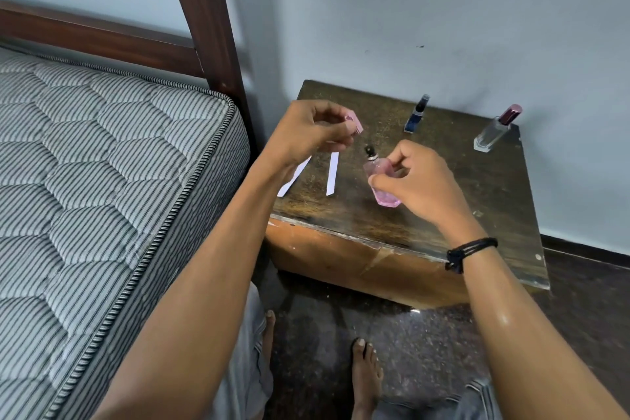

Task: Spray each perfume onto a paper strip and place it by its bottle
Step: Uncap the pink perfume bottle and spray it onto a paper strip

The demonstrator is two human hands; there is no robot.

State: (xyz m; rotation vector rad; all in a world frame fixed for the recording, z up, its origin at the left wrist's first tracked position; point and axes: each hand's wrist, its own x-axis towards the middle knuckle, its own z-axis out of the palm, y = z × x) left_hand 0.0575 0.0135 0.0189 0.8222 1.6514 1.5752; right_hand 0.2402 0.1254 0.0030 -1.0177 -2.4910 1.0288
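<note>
Head view: worn wooden table beside mattress; right hand gripping pink bottle, left hand perhaps its cap.

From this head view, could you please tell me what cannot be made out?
- Left paper strip: upper end hidden behind the left hand.
- Pink bottle: middle covered by the right hand.
- Blue bottle and clear bottle: labels too small.

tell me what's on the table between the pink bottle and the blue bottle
In the head view, only bare wooden table shows between the pink bottle and the blue bottle. The paper strips lie off to the left.
</note>
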